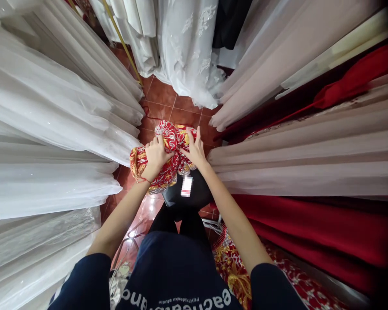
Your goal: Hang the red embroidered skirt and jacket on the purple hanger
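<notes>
A red cloth (168, 174) with yellow and white patterns is bunched up in front of my knees, gathered tight near its middle. My left hand (155, 154) is closed over the left part of the bunch, its thumb pointing to the gathered spot. On the right side, my right hand (194, 150) grips the cloth between thumb and fingers, with the thumb at the gather. Below the cloth, a black flat object (200, 189) lies across my lap, with a blurred white patch (186, 186) on it. Parts of the cloth under both hands are hidden.
Long white gowns (51, 107) hang on the left and at the back. Pale and red garments (310, 224) hang close on the right. More red patterned cloth (236, 275) lies by my right side. A yellow pole (123, 41) stands over the tiled floor (161, 94).
</notes>
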A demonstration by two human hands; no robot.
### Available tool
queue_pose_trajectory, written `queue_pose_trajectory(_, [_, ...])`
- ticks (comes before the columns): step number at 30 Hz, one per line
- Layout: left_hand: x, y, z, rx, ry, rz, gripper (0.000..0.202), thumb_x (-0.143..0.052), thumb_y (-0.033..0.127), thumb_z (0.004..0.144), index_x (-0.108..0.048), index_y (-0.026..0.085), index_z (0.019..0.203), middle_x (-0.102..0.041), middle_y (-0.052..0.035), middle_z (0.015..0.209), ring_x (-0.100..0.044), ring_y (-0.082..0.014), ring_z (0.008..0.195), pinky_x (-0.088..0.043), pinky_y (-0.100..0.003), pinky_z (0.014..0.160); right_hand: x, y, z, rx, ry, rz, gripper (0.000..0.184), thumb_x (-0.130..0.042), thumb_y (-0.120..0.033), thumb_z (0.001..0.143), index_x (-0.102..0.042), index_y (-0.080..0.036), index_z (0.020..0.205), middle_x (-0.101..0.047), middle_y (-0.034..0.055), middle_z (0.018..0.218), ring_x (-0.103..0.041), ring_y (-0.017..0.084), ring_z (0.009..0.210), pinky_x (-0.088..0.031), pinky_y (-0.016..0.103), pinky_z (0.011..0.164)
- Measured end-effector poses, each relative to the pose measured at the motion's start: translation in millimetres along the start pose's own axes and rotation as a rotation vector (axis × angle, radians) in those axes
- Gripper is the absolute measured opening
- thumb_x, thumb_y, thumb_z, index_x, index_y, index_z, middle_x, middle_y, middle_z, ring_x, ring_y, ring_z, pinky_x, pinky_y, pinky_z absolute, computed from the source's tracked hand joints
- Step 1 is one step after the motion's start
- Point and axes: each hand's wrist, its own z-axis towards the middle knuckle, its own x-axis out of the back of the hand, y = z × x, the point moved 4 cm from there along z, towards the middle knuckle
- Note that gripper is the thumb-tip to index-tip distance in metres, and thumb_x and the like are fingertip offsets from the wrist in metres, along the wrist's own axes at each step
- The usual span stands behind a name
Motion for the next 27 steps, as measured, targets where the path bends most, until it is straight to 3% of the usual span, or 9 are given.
queue_pose_trajectory(2, [-4.6,1.9,-1.2,0.004,0.036,-0.016,0.072,-0.073,0.051,0.077,-0.051,0.01,0.131,-0.062,-0.0236,0.119,-0.06,-0.0395,0.11,-0.042,-0.048,0.097,-21.2,30.1,-26.3,-0.124,0.159,0.099,0.085,-0.054,-0.05,0.089,-0.012,-0.021,0.157,-0.015,0.0184,0.162,-0.025,0.036,0.147,-0.032,0.057,0.113])
queue_pose_trajectory(4, [-9.3,1.6,-3.0,-0.005,0.086,-0.053,0.066,-0.07,0.052,0.079,-0.052,0.012,0.129,-0.063,-0.0217,0.117,-0.059,-0.0384,0.109,-0.042,-0.048,0.097,-47.4,75.4,-68.4,-0.36,0.31,0.191,0.064,-0.038,-0.046,0.095,-0.025,-0.019,0.152,-0.035,0.0191,0.152,-0.041,0.03,0.138,-0.037,0.052,0.111])
queue_pose_trajectory(5, [-11.9,0.7,-3.9,-0.009,0.11,-0.078,0.065,-0.068,0.053,0.08,-0.053,0.013,0.128,-0.063,-0.0208,0.116,-0.059,-0.0378,0.108,-0.042,-0.048,0.097,-65.2,100.0,-91.8,-0.485,0.287,0.217,0.055,-0.032,-0.044,0.097,-0.037,-0.019,0.145,-0.045,0.0186,0.142,-0.049,0.027,0.13,-0.04,0.047,0.108])
queue_pose_trajectory(7, [-17.0,-1.7,-5.7,-0.016,0.157,-0.142,0.064,-0.068,0.055,0.079,-0.054,0.015,0.127,-0.064,-0.0187,0.115,-0.059,-0.0364,0.109,-0.043,-0.047,0.097,-102.6,142.2,-133.4,-0.56,0.182,0.232,0.044,-0.031,-0.041,0.095,-0.06,-0.017,0.117,-0.063,0.0178,0.11,-0.061,0.027,0.104,-0.049,0.044,0.094])
queue_pose_trajectory(9, [-21.3,-3.9,-7.3,-0.015,0.202,-0.218,0.065,-0.07,0.057,0.077,-0.055,0.018,0.127,-0.064,-0.0167,0.115,-0.058,-0.0354,0.112,-0.043,-0.045,0.099,-141.2,177.6,-164.5,-0.589,0.051,0.254,0.033,-0.042,-0.043,0.089,-0.064,-0.019,0.093,-0.065,0.0106,0.082,-0.063,0.023,0.078,-0.052,0.039,0.079])
queue_pose_trajectory(12, [-26.2,-4.9,-8.5,-0.016,0.239,-0.309,0.067,-0.07,0.059,0.076,-0.054,0.02,0.129,-0.063,-0.0148,0.121,-0.054,-0.0345,0.12,-0.042,-0.042,0.102,-195.9,214.3,-189.2,-0.635,-0.092,0.279,0.028,-0.058,-0.048,0.078,-0.063,-0.02,0.08,-0.058,0.0016,0.063,-0.056,0.019,0.061,-0.05,0.034,0.067])
queue_pose_trajectory(15, [-27.8,-3.9,-8.9,-0.016,0.269,-0.29,0.067,-0.069,0.06,0.077,-0.054,0.022,0.13,-0.063,-0.0127,0.121,-0.054,-0.0327,0.121,-0.044,-0.039,0.101,-237.1,231.6,-197.5,-0.673,-0.141,0.307,0.032,-0.065,-0.052,0.072,-0.061,-0.02,0.077,-0.056,-0.0006,0.061,-0.054,0.018,0.061,-0.048,0.032,0.065])
queue_pose_trajectory(17, [-27.5,-3.0,-9.4,-0.022,0.295,-0.226,0.066,-0.069,0.06,0.077,-0.055,0.023,0.13,-0.065,-0.0117,0.117,-0.057,-0.0314,0.117,-0.045,-0.038,0.099,-252.6,236.2,-199.8,-0.683,-0.139,0.326,0.034,-0.065,-0.054,0.071,-0.06,-0.021,0.073,-0.056,0.0001,0.063,-0.054,0.017,0.062,-0.048,0.032,0.067])
queue_pose_trajectory(27, [-26.0,-1.9,-11.6,-0.052,0.347,-0.105,0.059,-0.062,0.062,0.082,-0.058,0.025,0.128,-0.068,-0.0103,0.106,-0.063,-0.0282,0.101,-0.048,-0.038,0.09,-270.0,251.9,-215.6,-0.706,-0.154,0.386,0.033,-0.066,-0.051,0.083,-0.064,-0.018,0.08,-0.064,0.0041,0.077,-0.059,0.019,0.074,-0.052,0.035,0.073])
